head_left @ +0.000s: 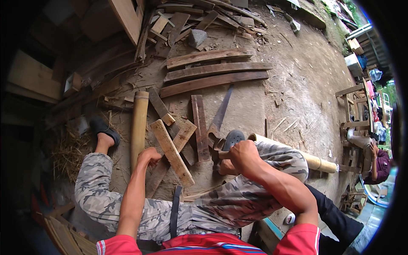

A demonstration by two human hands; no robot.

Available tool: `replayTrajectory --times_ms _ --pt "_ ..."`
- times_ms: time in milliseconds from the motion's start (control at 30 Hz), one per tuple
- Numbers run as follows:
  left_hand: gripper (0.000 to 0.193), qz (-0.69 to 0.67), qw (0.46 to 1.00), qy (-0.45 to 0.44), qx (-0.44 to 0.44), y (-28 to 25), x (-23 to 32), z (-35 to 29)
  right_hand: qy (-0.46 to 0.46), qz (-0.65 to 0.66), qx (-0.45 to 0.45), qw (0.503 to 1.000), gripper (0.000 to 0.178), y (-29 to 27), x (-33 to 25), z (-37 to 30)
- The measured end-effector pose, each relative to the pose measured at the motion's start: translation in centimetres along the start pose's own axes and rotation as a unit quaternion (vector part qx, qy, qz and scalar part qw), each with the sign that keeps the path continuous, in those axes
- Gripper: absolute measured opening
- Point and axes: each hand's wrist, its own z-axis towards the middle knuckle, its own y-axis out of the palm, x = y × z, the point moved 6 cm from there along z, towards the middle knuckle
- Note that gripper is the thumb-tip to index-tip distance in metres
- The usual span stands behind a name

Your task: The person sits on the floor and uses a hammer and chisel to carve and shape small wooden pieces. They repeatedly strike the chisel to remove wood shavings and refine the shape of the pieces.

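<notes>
My right hand (245,156) is closed above my right knee, with a short wooden piece (223,155) sticking out of its left side; its full shape is hidden. My left hand (149,156) is curled closed beside a pale rough board (172,151); what its fingers hold, if anything, is hidden. That board lies across another wooden piece (185,135), slanting the other way. Left of them, a thick bamboo pole (140,123) lies lengthwise. A dark plank (199,127) lies between the boards and a handsaw (222,109), whose blade points away from me.
Several long planks (216,68) lie farther ahead, below a heap of scrap wood with a grey stone (196,38). Another bamboo pole (314,160) extends right from my knee. Straw (70,155) lies at left. Another person (380,165) sits at far right near a wooden frame (355,90).
</notes>
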Motion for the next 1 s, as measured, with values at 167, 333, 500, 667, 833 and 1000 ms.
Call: replayTrajectory --times_ms 167,333,500,667,833,1000 --pt "0.032 -0.215 0.97 0.116 0.003 -0.8 6.3 -1.4 -0.024 0.018 0.022 0.999 0.043 -3.2 -0.2 -2.1" --pt "0.046 -0.451 0.881 0.142 -0.016 5.4 11.6 2.0 -0.008 0.017 0.024 1.0 0.04 -3.5 0.2 -2.6" --pt "0.076 -0.379 0.917 0.118 0.04 10.2 14.7 4.2 0.019 0.004 0.014 1.0 0.042 -3.0 1.2 -1.7" --pt "0.083 -0.343 0.933 0.095 0.05 11.6 15.5 3.9 0.001 0.065 0.076 0.995 0.014 -6.9 1.7 -3.2" --pt "0.091 -0.257 0.962 0.071 0.058 12.0 16.2 5.5 0.023 0.103 0.092 0.99 0.014 -9.2 2.7 -2.3" --pt "0.105 -0.141 0.985 0.023 0.095 10.4 17.9 3.4 0.032 0.104 0.068 0.992 0.017 -10.6 2.9 -0.5"
